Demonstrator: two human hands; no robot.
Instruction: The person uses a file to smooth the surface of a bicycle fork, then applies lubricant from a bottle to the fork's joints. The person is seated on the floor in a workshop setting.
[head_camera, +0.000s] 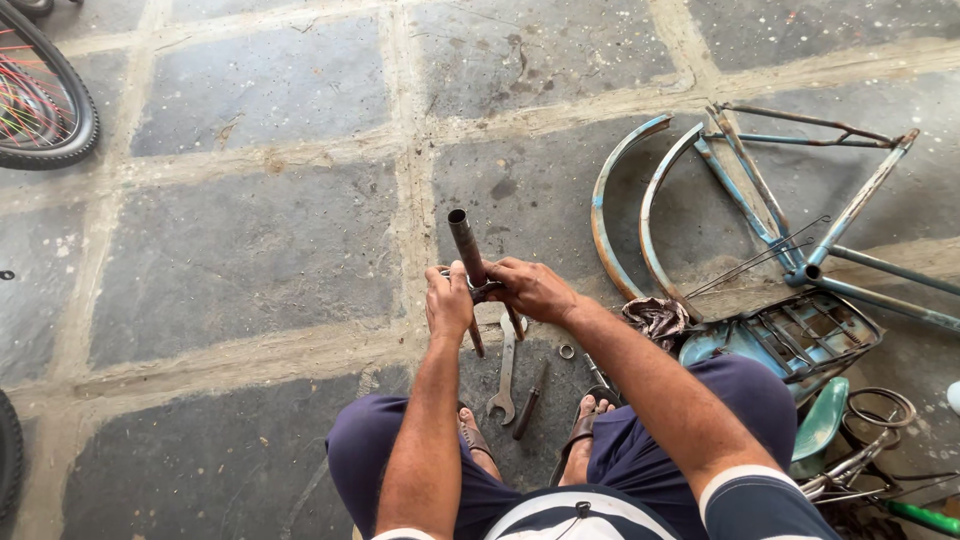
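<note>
Seated low on the stone-slab floor, the person worked at centre frame with knees spread and sandalled feet either side of the tools.

Left hand: closed round the lower part of a dark metal tube, which stood tilted, open end up toward the upper middle of the frame. Right hand: fingers curled over a small ring-like fitting at the tube's base; what the fingertips pinched was too small to tell. Both hands were closed in a grip, touching each other across the tube.

Step in hand, as judged: seating or turning a fitting on the bottom of the tube, by hand, not by tool. The next move would probably call for a steady hold from the left hand while the right reached down for a tool.

Below the hands, on the floor: an open-ended spanner, a dark-handled screwdriver just beside it, and a small metal ring to their right.

Right of frame: two pale blue mudguards, a stripped bicycle frame, a rag, a rear carrier rack, a green saddle. Upper left corner: a bicycle wheel with coloured spokes.

Containers: none seen; loose parts lay directly on the floor.
</note>
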